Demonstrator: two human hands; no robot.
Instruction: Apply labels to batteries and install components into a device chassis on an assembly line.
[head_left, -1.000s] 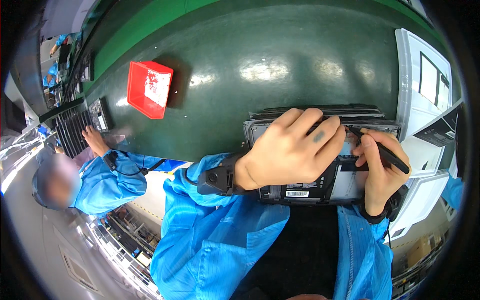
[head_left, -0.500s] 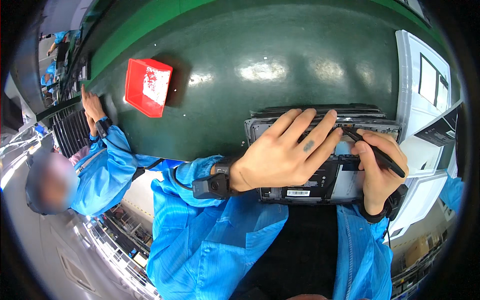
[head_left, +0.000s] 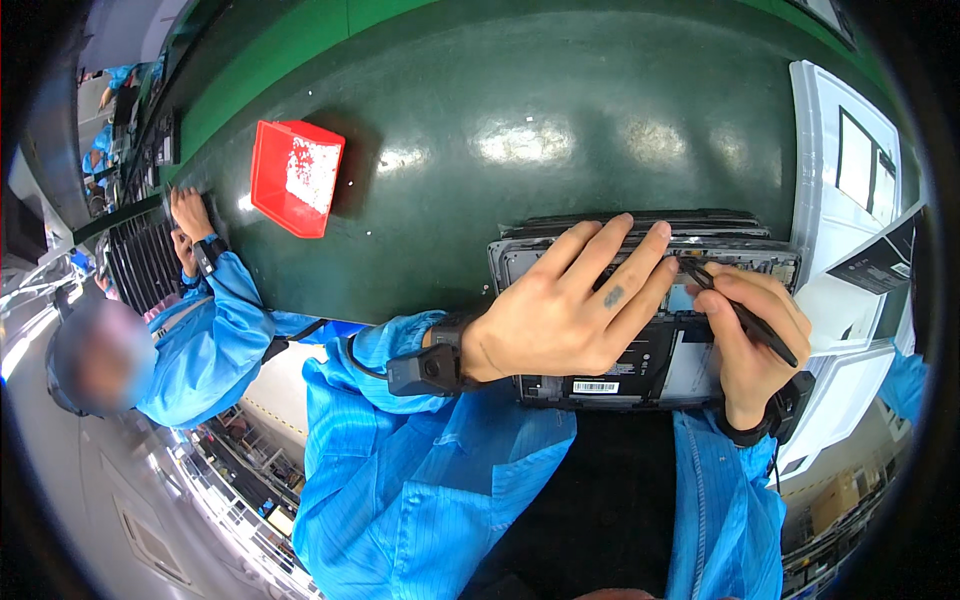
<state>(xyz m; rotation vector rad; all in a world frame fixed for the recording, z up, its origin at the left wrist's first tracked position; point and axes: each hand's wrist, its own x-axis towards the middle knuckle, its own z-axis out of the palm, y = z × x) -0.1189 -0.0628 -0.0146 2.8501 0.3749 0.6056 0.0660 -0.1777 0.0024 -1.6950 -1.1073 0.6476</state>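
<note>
An opened laptop base [head_left: 515, 262] lies at the near edge of the bench, its inner parts bare. A black battery [head_left: 637, 362] with a white label sits in its near half. My left hand [head_left: 575, 305] rests flat across the base, fingers stretched toward its far edge. In my right hand [head_left: 752, 335] are black tweezers [head_left: 757, 325], pinched between thumb and fingers. Their tips point at the board near the far edge, close to my left fingertips. What lies right under the tips is too small to make out.
A red bin [head_left: 290, 215] with small white pieces stands at the left on the green bench [head_left: 450, 80]. White trays [head_left: 815, 130] with dark flat parts line the right side. Beyond the base lie more dark panels [head_left: 650, 217]. A co-worker in blue [head_left: 205, 335] sits at the left.
My right hand and the tweezers have shifted slightly left. My left hand stays almost in place. The co-worker's fingers have curled in, near the dark stack.
</note>
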